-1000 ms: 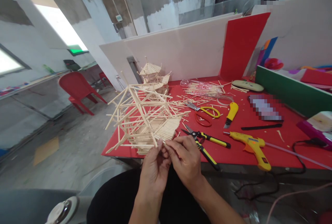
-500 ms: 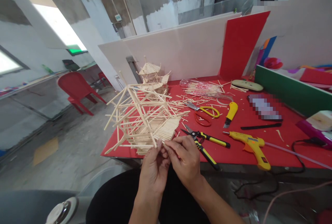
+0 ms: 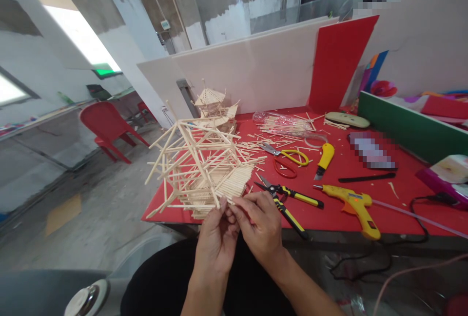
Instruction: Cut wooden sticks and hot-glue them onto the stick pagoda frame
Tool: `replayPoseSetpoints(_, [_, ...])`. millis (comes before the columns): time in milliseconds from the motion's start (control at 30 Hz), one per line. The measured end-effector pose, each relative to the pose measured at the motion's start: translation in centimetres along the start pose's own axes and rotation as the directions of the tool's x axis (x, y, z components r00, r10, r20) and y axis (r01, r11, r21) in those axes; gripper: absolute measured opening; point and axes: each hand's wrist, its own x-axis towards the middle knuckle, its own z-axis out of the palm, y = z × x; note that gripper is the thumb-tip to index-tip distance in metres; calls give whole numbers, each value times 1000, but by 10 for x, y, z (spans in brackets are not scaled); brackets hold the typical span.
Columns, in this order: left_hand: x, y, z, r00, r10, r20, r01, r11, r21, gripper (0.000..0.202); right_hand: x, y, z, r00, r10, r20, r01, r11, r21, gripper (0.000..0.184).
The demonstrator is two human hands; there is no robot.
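A model pagoda of thin wooden sticks (image 3: 199,160) stands at the table's left front, its upper part an open frame and one sloping side covered with sticks laid in a row. At its near lower corner, my left hand (image 3: 216,230) is closed, thumb and fingers pinching the frame. Close beside it, my right hand (image 3: 261,223) pinches a thin wooden stick (image 3: 230,202) at the covered side's lower edge. The fingers hide most of that stick, and I cannot tell whether it is fixed to the model.
On the red table (image 3: 292,184) lie pliers (image 3: 298,196), scissors (image 3: 288,155), a yellow utility knife (image 3: 325,160), a glue gun (image 3: 351,204) and loose sticks (image 3: 256,145). Behind stands a smaller stick pagoda (image 3: 212,106). A green panel (image 3: 409,126) borders the right side.
Both hands keep nearly the same pinch at the model's near corner. The whole view has shifted very slightly; nothing is picked up or let go.
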Motion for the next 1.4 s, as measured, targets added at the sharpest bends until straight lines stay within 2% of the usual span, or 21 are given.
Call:
replayPoseSetpoints(200, [1,-1,-2,998,35,58,-37,999,25,14,-10,8,-19,1000,18,16,-18,1000,12,21])
replayPoseSetpoints(367, [1,-1,-2,996,37,83,-41,998,45,19,-25,40,-45,993,103,58,-90,976,-199,18])
replayPoseSetpoints(533, [3,1,-1,994,34,103,-41,997,64,19,-39,71,-84,988,135,76,-101,934,-342,17])
replayPoseSetpoints(667, [5,2,0,995,20,102,-28,997,73,18,-49,86,-116,985,163,54,-120,881,-458,19])
replayPoseSetpoints(767, [4,2,1,995,29,95,-35,997,66,18,-52,90,-128,982,185,41,-143,865,-480,19])
replayPoseSetpoints(900, [3,1,1,995,35,93,-42,997,67,19,-51,83,-124,976,198,88,-140,887,-439,19])
replayPoseSetpoints(1167, [4,0,-3,993,42,113,-50,997,65,21,-32,59,-91,957,144,250,-65,951,-301,17])
replayPoseSetpoints(1400, [5,1,-4,995,49,86,-54,997,53,22,-37,61,-85,938,182,294,-91,950,-300,19])
